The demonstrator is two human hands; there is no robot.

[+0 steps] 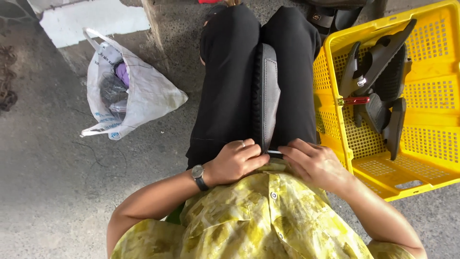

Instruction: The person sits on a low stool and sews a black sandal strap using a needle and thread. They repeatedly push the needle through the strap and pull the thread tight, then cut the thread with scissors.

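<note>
A black sandal (266,96) stands on edge between my thighs, its ridged sole to the left and its grey strap to the right. My left hand (237,160) wears a ring and a wristwatch and presses against the near end of the sandal. My right hand (311,160) pinches a thin pale sliver at that same near end, fingertips touching the sandal. Both hands meet at the sandal's heel, just above my yellow patterned shirt.
A yellow plastic crate (431,144) on my right holds several black sandals (378,81) and a red-handled tool (354,100). A white plastic bag (129,93) with dark contents lies on the concrete floor to my left. A concrete ledge runs along the top.
</note>
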